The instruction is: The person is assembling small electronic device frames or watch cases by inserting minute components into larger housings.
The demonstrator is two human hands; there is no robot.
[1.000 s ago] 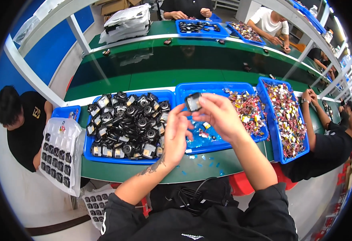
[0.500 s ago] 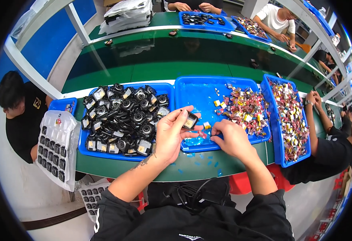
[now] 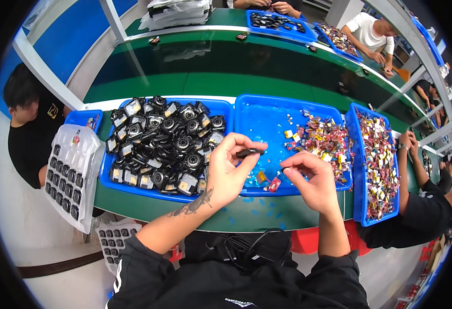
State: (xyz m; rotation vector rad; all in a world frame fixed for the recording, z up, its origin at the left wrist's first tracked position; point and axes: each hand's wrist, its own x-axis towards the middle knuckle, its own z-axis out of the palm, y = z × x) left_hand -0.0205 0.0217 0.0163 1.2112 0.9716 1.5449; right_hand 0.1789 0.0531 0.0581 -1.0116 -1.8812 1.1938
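1) L hand (image 3: 229, 172) pinching black case (image 3: 249, 153), approx. edge-on, over tray (image 3: 269, 121) L side
2) R hand (image 3: 313, 180) tips close tog., can't tell if gripping
3) Red part (image 3: 274, 184) just below R tips
4) Step: prob. stripping case; next needs steady L pinch, R free

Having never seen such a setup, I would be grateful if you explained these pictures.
There is no machine here, only bare handwork, seen from a fisheye camera worn on the head and looking down, so straight edges bend. On the green table, the left blue tray holds black watch-like pieces, the middle blue tray holds small coloured parts, and the right blue tray holds similar parts. The left hand holds a flat dark piece. The right hand is close by; whether it pinches anything is too small to tell.
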